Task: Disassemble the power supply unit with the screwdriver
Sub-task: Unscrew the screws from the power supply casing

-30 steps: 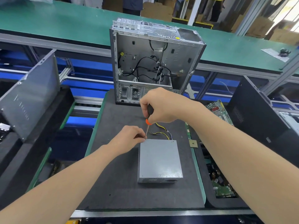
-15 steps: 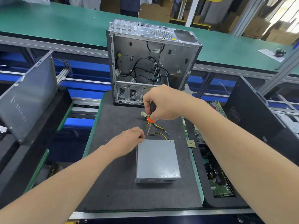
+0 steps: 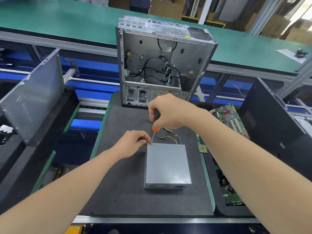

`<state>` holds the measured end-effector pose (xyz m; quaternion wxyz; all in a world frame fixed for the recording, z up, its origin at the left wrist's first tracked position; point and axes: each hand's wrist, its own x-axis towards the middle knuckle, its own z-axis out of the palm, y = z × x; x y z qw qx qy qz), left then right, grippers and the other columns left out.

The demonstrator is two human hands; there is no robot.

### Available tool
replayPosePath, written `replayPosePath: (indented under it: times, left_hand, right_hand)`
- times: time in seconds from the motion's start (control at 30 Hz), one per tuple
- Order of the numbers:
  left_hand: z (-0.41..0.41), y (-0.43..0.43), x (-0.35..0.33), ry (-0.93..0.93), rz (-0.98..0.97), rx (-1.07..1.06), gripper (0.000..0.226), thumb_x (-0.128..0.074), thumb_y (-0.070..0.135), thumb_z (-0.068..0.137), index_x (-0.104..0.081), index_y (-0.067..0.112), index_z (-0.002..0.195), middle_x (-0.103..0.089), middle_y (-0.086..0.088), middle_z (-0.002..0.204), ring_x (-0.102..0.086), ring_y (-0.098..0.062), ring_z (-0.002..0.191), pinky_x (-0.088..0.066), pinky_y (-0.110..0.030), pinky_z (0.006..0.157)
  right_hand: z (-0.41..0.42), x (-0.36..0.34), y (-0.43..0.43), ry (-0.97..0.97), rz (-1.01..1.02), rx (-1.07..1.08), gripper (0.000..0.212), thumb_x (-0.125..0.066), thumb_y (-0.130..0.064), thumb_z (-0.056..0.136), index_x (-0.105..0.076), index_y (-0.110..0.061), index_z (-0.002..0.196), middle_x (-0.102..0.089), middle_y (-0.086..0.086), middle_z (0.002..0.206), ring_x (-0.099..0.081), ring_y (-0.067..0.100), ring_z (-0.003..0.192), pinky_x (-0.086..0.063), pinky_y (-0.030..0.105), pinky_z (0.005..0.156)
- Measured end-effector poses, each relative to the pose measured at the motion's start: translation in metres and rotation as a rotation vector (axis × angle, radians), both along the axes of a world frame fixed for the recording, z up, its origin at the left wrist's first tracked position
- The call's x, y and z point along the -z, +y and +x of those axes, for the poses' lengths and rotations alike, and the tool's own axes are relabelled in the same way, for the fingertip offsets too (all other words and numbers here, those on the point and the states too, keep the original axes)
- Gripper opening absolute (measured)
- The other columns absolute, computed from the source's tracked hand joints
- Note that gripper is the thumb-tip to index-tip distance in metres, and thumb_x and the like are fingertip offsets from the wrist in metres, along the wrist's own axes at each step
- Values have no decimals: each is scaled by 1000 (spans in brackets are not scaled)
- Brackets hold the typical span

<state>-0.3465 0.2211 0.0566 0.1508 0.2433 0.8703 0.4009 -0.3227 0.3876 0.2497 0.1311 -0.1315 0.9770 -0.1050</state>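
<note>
Grey steel power supply unit (image 3: 167, 164) lies flat on the black mat (image 3: 121, 179), the right hand (image 3: 170, 112) gripping the screwdriver (image 3: 155, 128) at its far-left corner, the left hand (image 3: 133, 142) curled beside the tip, hold unclear, so a tilted tip could slip and strip the screw.

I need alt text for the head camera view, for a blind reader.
A person's right hand holds a black and orange screwdriver with its tip at the far left corner of a grey power supply unit lying on a dark mat; the left hand rests beside that corner. An open computer case stands behind.
</note>
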Motion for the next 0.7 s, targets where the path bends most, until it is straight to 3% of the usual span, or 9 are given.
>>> replayPosePath:
  times: [0.17, 0.37, 0.7]
  left_hand:
    - [-1, 1, 2, -17, -27, 2, 32, -59, 10, 103, -72, 38, 92, -72, 15, 89, -64, 4, 84, -42, -6, 70]
    - [-2, 2, 2, -27, -41, 7, 35, -57, 13, 104, -68, 43, 90, -73, 11, 92, -66, -7, 87, -50, -20, 77]
    - [-1, 3, 2, -42, -43, 3, 33, -57, 14, 104, -71, 40, 91, -73, 7, 90, -66, -13, 85, -51, -26, 77]
  right_hand:
    - [-2, -1, -1, 0, 23, 8, 17, -80, -20, 70, -67, -27, 79, -66, -14, 79, -64, 10, 79, -54, 30, 61]
    - [-2, -6, -1, 0, 29, 4, 15, -79, -20, 73, -69, -28, 81, -66, -13, 82, -63, 9, 79, -51, 28, 59]
    - [-2, -5, 2, -26, 43, 15, 16, -80, -22, 73, -69, -28, 83, -70, -10, 93, -66, 13, 87, -60, 37, 73]
